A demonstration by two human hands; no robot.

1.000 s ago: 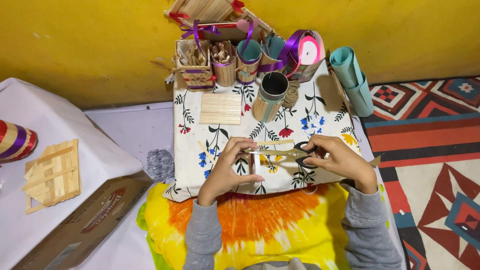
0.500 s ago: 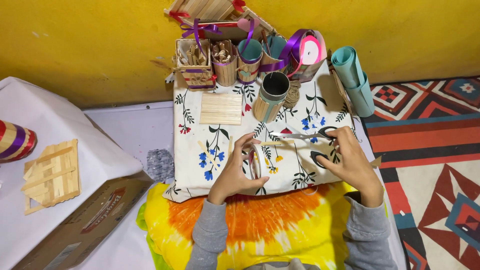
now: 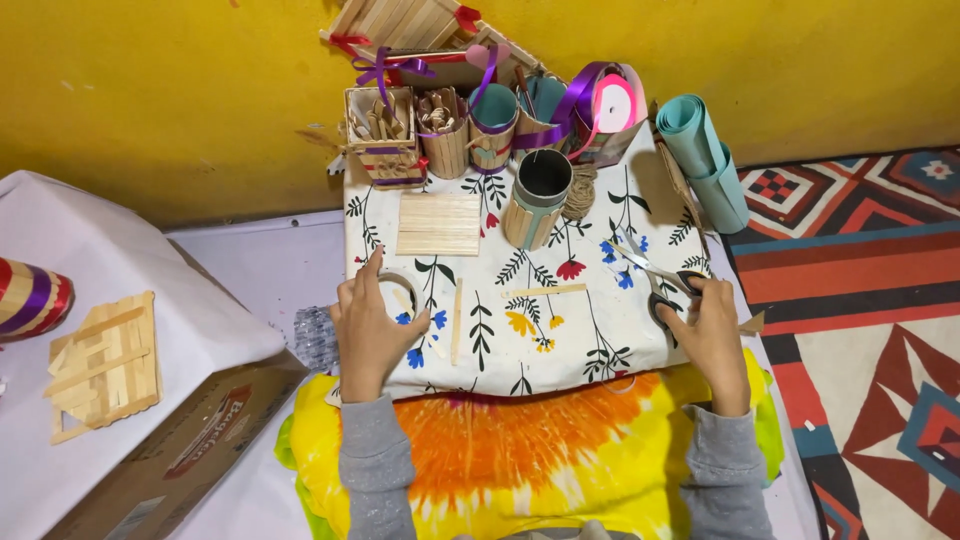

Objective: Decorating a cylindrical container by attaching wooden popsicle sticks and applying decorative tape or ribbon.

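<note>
My left hand (image 3: 365, 325) rests at the left edge of the floral cloth (image 3: 600, 340), its fingers on a small clear tape roll (image 3: 400, 290) that lies on the cloth. At the right edge my right hand (image 3: 712, 335) grips the black handles of a pair of scissors (image 3: 650, 272). The blades point up and left and lie low over the cloth. Two loose wooden sticks (image 3: 457, 320) (image 3: 545, 291) lie between my hands. Grey sleeves cover both forearms.
Behind the sticks sit a flat panel of joined sticks (image 3: 438, 223), a stick-clad cylinder (image 3: 540, 197) and twine (image 3: 580, 190). Stick-built holders (image 3: 380, 135), ribbon spools (image 3: 612, 100) and a teal paper roll (image 3: 705, 160) line the back. A cardboard box (image 3: 170, 460) and a stick piece (image 3: 100, 365) are at left.
My hands have drawn apart from the centre. The left one carried the tape roll to the left and down to the cloth; the right one took the scissors to the right edge.
</note>
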